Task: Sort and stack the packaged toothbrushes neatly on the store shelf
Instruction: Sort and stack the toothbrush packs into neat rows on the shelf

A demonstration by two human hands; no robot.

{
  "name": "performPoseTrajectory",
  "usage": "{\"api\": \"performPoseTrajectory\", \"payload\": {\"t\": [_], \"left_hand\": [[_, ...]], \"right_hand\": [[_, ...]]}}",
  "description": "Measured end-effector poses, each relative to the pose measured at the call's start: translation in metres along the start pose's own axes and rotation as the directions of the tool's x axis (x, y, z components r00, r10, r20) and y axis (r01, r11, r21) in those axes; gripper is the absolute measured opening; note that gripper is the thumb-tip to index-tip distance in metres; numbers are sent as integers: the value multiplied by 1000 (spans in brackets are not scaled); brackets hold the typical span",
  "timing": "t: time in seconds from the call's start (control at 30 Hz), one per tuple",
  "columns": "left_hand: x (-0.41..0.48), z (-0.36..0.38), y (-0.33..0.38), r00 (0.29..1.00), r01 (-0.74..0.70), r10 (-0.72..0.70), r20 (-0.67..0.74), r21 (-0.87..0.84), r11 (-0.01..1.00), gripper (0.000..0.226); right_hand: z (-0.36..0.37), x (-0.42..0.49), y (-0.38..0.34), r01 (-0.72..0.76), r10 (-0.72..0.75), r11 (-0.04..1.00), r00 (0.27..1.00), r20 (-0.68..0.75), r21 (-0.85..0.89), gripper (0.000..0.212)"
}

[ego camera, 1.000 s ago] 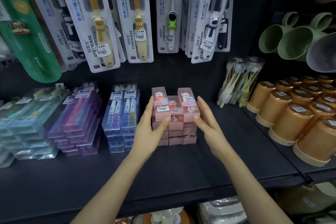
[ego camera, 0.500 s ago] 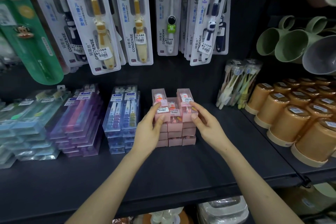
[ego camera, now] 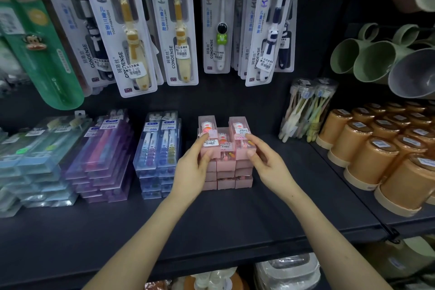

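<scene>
A stack of pink boxed toothbrushes (ego camera: pixel 226 173) stands on the dark shelf (ego camera: pixel 211 226), three columns wide. The two outer top boxes lie one layer above the middle one. My left hand (ego camera: pixel 191 167) pinches the front of the top left pink box (ego camera: pixel 208 135), thumb at its front end and fingers on its top. My right hand (ego camera: pixel 268 162) pinches the top right pink box (ego camera: pixel 241 135) the same way. Left of the stack lie stacks of blue (ego camera: pixel 157 155), purple (ego camera: pixel 103 160) and pale clear toothbrush packs (ego camera: pixel 35 160).
Kids toothbrush blister packs (ego camera: pixel 176 23) hang on the back wall above the stacks. A clear tub of toothbrushes (ego camera: pixel 306 110) stands to the right, then rows of orange cups (ego camera: pixel 386 155). Green mugs (ego camera: pixel 367 56) hang at upper right. Bare shelf lies in front of the stacks.
Both hands have slid in from the sides of the pink stack to its top front, and their fingers now pinch the two raised outer boxes.
</scene>
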State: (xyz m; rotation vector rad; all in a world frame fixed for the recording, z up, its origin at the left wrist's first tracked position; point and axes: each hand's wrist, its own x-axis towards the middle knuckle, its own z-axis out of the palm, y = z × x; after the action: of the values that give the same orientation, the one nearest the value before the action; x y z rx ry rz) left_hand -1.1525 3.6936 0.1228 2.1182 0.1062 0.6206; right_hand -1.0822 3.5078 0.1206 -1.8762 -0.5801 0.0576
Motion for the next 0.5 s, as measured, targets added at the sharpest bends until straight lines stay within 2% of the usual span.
{"api": "performPoseTrajectory", "payload": {"t": [0.17, 0.23, 0.33, 0.5], "left_hand": [[-1, 2, 2, 999, 34, -34, -16, 4, 999, 48], [0, 0, 1, 999, 36, -37, 9, 14, 999, 49], [2, -5, 0, 998, 39, -40, 45, 20, 999, 48], [1, -12, 3, 995, 33, -37, 94, 46, 998, 46]], "right_hand": [[-1, 1, 2, 3, -3, 1000, 1000, 15, 14, 46], [-1, 0, 2, -1, 0, 1000, 999, 33, 27, 55], [3, -3, 1, 6, -5, 999, 1000, 21, -43, 71], [11, -4, -4, 41, -51, 993, 995, -81, -113, 63]]}}
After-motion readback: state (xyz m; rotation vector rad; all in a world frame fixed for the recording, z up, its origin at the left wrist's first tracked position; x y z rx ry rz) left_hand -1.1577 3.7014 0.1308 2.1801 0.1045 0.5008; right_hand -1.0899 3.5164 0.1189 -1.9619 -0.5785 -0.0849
